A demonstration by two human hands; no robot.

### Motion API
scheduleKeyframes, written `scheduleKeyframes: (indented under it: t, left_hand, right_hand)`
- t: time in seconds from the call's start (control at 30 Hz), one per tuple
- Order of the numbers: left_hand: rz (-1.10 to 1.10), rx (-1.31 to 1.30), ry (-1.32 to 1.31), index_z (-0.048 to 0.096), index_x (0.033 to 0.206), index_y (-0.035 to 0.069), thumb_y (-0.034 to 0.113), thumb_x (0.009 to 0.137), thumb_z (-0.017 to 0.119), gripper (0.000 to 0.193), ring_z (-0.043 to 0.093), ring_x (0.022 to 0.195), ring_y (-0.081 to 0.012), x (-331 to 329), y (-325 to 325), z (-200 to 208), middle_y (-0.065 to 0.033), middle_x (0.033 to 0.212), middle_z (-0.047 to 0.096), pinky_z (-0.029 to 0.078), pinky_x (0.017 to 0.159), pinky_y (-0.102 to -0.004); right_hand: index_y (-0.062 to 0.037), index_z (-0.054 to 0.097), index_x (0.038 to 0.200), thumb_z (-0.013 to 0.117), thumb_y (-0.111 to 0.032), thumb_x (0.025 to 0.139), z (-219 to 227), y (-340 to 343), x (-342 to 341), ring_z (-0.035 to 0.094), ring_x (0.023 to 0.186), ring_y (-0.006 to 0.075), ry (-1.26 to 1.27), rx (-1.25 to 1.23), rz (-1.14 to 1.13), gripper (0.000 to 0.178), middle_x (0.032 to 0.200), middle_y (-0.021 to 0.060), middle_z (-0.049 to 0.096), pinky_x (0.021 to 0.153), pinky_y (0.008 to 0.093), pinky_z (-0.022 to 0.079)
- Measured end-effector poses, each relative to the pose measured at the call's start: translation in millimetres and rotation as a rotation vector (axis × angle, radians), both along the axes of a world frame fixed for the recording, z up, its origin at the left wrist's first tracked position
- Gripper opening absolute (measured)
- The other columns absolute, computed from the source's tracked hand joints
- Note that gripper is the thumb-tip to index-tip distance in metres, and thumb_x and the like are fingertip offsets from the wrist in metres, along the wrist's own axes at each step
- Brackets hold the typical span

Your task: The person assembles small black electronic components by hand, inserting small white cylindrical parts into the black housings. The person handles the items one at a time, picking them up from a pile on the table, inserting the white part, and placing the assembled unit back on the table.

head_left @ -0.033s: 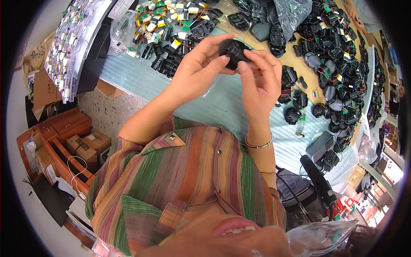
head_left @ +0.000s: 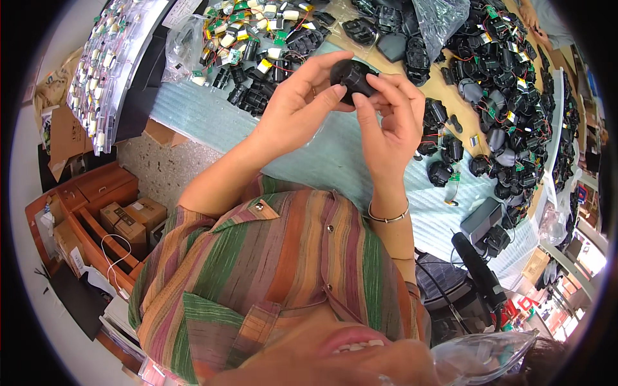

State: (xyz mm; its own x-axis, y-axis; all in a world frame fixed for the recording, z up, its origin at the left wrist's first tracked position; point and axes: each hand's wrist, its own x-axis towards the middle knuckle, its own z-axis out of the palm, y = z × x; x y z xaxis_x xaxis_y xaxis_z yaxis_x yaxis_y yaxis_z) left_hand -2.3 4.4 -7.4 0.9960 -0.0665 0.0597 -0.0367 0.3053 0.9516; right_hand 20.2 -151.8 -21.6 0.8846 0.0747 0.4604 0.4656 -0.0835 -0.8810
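Observation:
Above the work table, both hands hold up a rounded black plastic housing. My left hand grips its left side, thumb on the near face and fingers curled behind. My right hand pinches the right side between thumb and fingertips. The far side of the housing is hidden from view. Left of it lie several small black plastic parts, below a heap of green circuit boards with wires and pale components. To the right, black housings rest on the table, some with boards and wires attached.
Pale foam sheeting covers the near table. A large pile of black housings fills the right side. Clear plastic bags lie at the back. Stacked clear trays stand far left. Another person's hand shows at the far right.
My right thumb has shifted very slightly to the left on the housing. Everything else looks unchanged.

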Motion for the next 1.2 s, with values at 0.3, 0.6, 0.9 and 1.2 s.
scheduleKeyframes:
  t: [0.3,0.6,0.9,1.2]
  left_hand:
    - [0.061,0.221,-0.137,0.045,0.143,0.003,-0.001,0.097,0.054,0.047,0.059,0.109,-0.0121,-5,-1,2,-0.0108,0.121,0.061,0.053,0.093,-0.0283]
    - [0.042,0.01,-0.045,0.046,0.14,0.0,0.01,0.104,0.048,0.037,0.058,0.114,-0.0144,-4,-5,3,-0.0094,0.125,0.059,0.053,0.094,-0.0335]
    - [0.027,-0.197,0.098,0.048,0.138,0.003,0.017,0.107,0.042,0.035,0.061,0.114,-0.0179,1,0,-1,-0.0106,0.125,0.061,0.056,0.094,-0.0371]
    - [0.134,0.12,-0.164,0.055,0.131,0.002,0.01,0.097,0.064,0.036,0.06,0.101,-0.0112,-8,-7,-7,-0.0069,0.118,0.062,0.051,0.086,-0.0267]
  right_hand:
    - [-0.0037,0.069,0.107,0.082,0.001,0.075,-11,3,-2,0.065,0.079,0.0119,-0.179,-0.101,-0.119,0.036,0.113,0.0104,0.057,0.069,0.0236,0.054]
    - [-0.0051,0.069,0.11,0.085,-0.003,0.073,-14,6,-4,0.062,0.081,0.0136,-0.214,-0.123,-0.169,0.04,0.106,0.009,0.059,0.071,0.0261,0.051]
    - [-0.0048,0.071,0.11,0.084,-0.002,0.074,-6,0,-1,0.061,0.081,0.0137,-0.201,-0.158,-0.126,0.038,0.105,0.0087,0.059,0.07,0.0258,0.051]
    - [-0.0051,0.07,0.112,0.085,-0.005,0.072,-2,0,-3,0.058,0.098,0.0211,-0.19,-0.138,-0.085,0.042,0.104,0.0066,0.061,0.09,0.0325,0.048]
